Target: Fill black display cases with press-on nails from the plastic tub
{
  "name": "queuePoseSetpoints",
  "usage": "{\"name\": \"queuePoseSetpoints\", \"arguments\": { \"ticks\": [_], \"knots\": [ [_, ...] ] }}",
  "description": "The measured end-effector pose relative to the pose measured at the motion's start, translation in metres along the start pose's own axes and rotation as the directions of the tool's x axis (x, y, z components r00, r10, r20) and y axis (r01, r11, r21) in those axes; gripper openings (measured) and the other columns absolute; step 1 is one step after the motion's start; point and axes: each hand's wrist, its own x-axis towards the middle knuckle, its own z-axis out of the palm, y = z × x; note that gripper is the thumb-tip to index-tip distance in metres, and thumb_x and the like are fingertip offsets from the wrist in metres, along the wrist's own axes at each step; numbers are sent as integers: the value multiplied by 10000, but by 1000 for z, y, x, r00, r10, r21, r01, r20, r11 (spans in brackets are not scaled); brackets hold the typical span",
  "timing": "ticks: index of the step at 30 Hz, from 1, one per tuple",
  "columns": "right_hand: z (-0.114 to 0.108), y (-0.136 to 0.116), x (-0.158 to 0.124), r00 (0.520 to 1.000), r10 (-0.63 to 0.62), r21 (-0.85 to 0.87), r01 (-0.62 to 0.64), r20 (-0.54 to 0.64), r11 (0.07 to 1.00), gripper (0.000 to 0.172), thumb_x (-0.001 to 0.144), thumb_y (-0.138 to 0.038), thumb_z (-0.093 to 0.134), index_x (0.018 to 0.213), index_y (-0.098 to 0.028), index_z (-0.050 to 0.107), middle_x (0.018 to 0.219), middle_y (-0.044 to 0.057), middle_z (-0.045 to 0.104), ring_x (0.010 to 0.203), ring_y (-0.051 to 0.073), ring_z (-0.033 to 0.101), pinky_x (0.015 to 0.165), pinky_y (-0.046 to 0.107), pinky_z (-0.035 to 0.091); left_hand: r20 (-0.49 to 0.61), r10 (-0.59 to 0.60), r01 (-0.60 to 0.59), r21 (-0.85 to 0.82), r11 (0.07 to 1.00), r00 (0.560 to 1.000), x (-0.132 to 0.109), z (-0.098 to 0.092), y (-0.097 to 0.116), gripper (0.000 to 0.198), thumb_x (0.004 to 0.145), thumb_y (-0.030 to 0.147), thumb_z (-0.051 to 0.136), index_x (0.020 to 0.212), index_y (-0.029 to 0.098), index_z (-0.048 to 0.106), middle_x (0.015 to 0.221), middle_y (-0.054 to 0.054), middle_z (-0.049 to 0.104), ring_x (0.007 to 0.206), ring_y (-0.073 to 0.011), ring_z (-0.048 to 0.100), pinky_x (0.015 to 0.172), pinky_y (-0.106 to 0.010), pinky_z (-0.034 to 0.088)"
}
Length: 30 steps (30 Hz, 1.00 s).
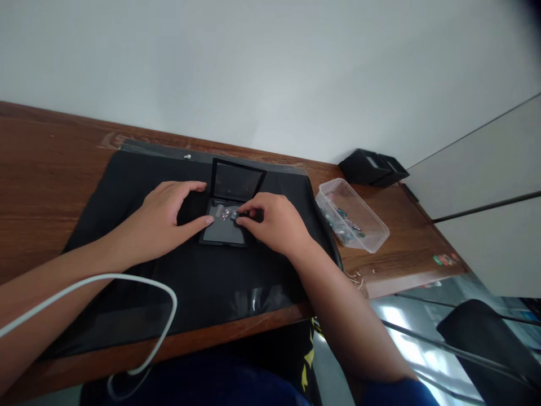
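Observation:
A small black hinged case [225,232] lies on the black mat with its lid [236,179] raised. Inside, near the hinge, sit several small shiny pieces [227,213], too small to name. My left hand [167,217] is at the case's left side, its thumb and fingers spread apart and the thumb tip by the case's edge. From the right, my right hand [274,221] reaches over the case, thumb and forefinger pinched on a small dark grey piece [234,215] whose kind I cannot make out.
A clear plastic box [367,223] with small packets stands right of the black mat [190,293]. Black bins [367,167] sit against the wall. A white cable [139,277] loops over my left forearm and the table's front edge. A tiny light-coloured piece [187,157] lies at the mat's back.

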Motion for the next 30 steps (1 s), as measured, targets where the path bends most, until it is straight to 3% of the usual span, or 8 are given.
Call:
{"name": "queuePoseSetpoints", "arguments": {
  "ticks": [12, 17, 21, 26, 30],
  "knots": [
    [6, 2, 4, 999, 32, 98, -33, 20, 995, 222, 950, -294, 956, 1155, -214, 925, 890, 7, 786, 760, 140, 614, 730, 302, 408, -39, -40, 37, -74, 997, 998, -1, -2, 6, 863, 878, 826, 719, 1517, 247, 702, 1533, -180, 719, 1494, -483, 601, 1228, -658, 549],
    [8, 10, 11, 995, 83, 206, -91, 49, 974, 258, 851, -315, 1033, 1012, -183, 882, 729, -54, 663, 665, 109, 542, 672, 296, 351, -56, 10, -14, -68, 998, 998, 3, -1, 4, 690, 859, 804, 762, 1308, 281, 778, 1374, -145, 790, 1385, -467, 671, 1236, -670, 526],
    [8, 13, 11, 998, 49, 252, -54, 29, 966, 222, 839, -263, 1023, 887, -180, 822, 683, -78, 587, 645, 96, 499, 670, 287, 334, -76, -15, 8, -94, 996, 997, 4, 1, 1, 709, 814, 845, 784, 1251, 289, 741, 1312, -129, 786, 1311, -440, 693, 1176, -634, 561],
    [-20, 31, 2, 993, -118, 354, 101, 25, 930, 145, 885, -240, 940, 846, -176, 816, 691, -65, 578, 656, 100, 485, 679, 285, 347, -81, -43, 35, -97, 995, 996, 4, 2, -4, 789, 782, 903, 773, 1259, 279, 696, 1271, -124, 772, 1220, -404, 707, 1149, -617, 562],
    [-43, 41, -6, 988, -73, 278, 34, 133, 960, 241, 789, -288, 1022, 836, -171, 817, 714, -62, 597, 663, 107, 508, 661, 290, 342, -76, -28, 21, -90, 996, 997, 3, 2, -4, 826, 801, 915, 754, 1314, 270, 696, 1289, -133, 771, 1277, -419, 687, 1165, -627, 556]
  ]
}}
